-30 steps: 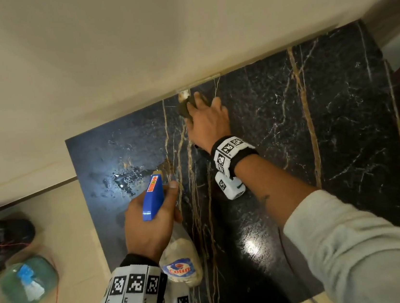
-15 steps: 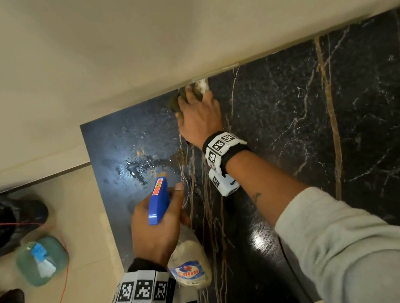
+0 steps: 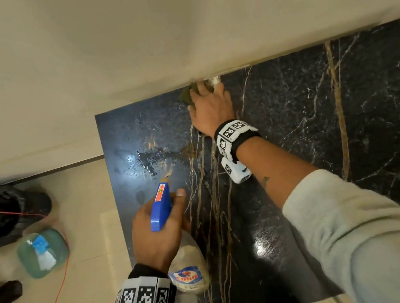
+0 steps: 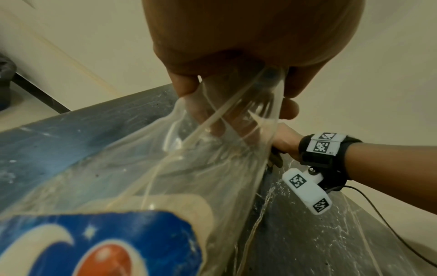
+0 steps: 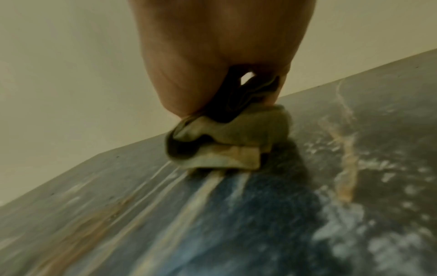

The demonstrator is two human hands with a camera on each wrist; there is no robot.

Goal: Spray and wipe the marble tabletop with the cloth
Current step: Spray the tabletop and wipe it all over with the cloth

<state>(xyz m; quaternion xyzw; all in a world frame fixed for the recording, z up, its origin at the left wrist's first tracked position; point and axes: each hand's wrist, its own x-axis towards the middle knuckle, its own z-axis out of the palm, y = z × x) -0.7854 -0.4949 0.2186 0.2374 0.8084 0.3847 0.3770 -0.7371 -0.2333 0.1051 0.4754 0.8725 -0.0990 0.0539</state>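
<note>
The black marble tabletop with gold and white veins runs along a cream wall. My right hand grips a bunched olive cloth and presses it on the marble at the wall edge; in the right wrist view the folded cloth sits under my fingers. My left hand grips a clear spray bottle with a blue trigger head, held over the table's left front part. A wet patch of spray lies left of the cloth. In the left wrist view the bottle fills the frame.
The table's left edge drops to a cream tiled floor. On the floor stand a green bottle with a blue cap and a dark object, with a red cord running past. The wall bounds the far side.
The view has shifted left, so the table sits further right in frame. My right hand has slid the cloth a little left along the wall edge. The left hand keeps holding the bottle.
</note>
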